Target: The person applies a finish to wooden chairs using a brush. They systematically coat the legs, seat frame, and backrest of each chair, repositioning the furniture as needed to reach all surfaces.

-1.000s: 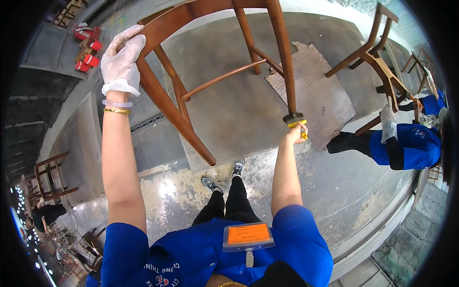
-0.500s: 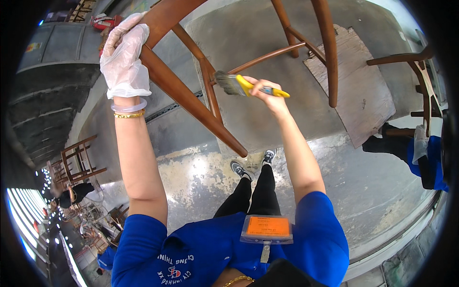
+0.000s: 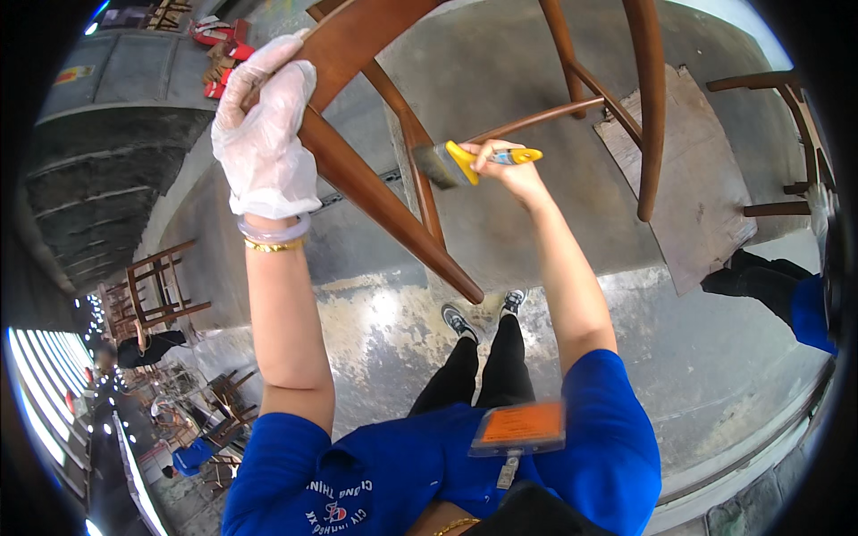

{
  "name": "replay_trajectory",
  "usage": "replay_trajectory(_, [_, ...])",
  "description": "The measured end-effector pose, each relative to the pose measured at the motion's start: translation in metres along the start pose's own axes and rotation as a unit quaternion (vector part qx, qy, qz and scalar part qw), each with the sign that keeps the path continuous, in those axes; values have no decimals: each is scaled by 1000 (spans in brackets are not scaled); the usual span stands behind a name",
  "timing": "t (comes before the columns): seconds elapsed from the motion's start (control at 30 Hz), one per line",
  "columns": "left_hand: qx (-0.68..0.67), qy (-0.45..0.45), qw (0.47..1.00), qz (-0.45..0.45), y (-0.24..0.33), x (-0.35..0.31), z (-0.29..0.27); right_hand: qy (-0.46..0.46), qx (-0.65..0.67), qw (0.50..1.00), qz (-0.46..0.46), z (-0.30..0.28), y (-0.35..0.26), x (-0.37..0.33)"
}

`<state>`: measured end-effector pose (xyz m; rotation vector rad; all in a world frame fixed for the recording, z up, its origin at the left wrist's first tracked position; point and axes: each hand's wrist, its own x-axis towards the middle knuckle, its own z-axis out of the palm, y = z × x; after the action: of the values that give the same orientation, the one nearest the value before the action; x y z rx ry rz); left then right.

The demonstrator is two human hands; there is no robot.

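Note:
A brown wooden chair frame [image 3: 384, 210] hangs tilted in front of me, its legs pointing toward me. My left hand [image 3: 268, 134], in a thin clear plastic glove, grips the frame at the upper left, where a leg joins the wide curved rail. Bare, my right hand [image 3: 502, 166] is closed round the yellow handle of a flat paintbrush [image 3: 465, 163]. The brush's dark bristles, slightly blurred, are at the side stretcher behind the near leg; whether they touch it I cannot tell. The frame's top runs out of view.
A worn flat board [image 3: 688, 170] lies on the concrete floor to the right. Another wooden chair [image 3: 795, 134] stands at the far right beside a person in blue [image 3: 811, 313]. More chair frames [image 3: 161, 284] and people are at the left. Red items [image 3: 219, 36] lie at the upper left.
In the picture, the chair frame and my left hand have shifted right and down. My right hand stays nearly in place, and the brush bristles have swung lower.

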<state>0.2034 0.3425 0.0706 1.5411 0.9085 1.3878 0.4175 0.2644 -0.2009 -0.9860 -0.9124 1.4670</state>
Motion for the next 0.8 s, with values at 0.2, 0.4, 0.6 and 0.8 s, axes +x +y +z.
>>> replay_trajectory(0.2, [52, 19, 998, -1, 8, -12, 15, -32, 60, 992, -106, -27, -19, 72])
replay_trajectory(0.4, [89, 25, 996, 17, 7, -27, 26, 28, -49, 997, 58, -17, 48, 182])
replay_trajectory(0.6, [53, 3, 999, 11, 2, -38, 25, -169, 6, 970, 173, -60, 37, 169])
replay_trajectory(0.8, [64, -4, 998, 23, -1, -43, 37, -288, -43, 952, 97, -32, 14, 142])
